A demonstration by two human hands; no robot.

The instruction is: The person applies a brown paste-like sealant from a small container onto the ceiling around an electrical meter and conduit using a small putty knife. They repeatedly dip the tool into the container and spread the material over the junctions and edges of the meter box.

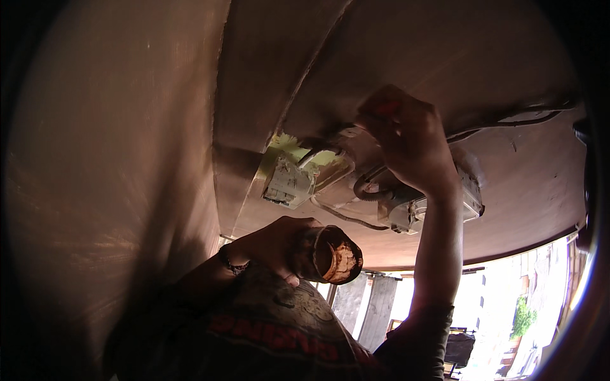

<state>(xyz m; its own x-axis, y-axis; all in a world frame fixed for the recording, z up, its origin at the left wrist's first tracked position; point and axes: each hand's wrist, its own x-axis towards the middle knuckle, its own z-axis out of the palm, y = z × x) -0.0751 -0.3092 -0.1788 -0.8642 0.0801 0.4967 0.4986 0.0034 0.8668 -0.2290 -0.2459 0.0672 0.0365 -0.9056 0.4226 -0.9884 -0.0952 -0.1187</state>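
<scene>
Wrapped around a round container [340, 255] are the fingers of my left hand [273, 249]. The container is tilted, with its mouth facing away from me, and its inside is smeared with glossy brown. Higher up, my right hand [413, 143] is raised close to the brown wall [502, 57], its fingers curled together. Something reddish shows at those fingers, too dark and smeared to name. A pale box [289, 183] with a cable hangs on the wall to the left of my right hand, beside a yellow-green patch [289, 146].
Behind my right forearm, a second box [470, 197] is fixed to the wall. A dark cable [508, 125] runs from it toward the right. Another brown wall surface [108, 159] stands close on the left. Bright daylight and a green plant [523, 317] appear at the lower right.
</scene>
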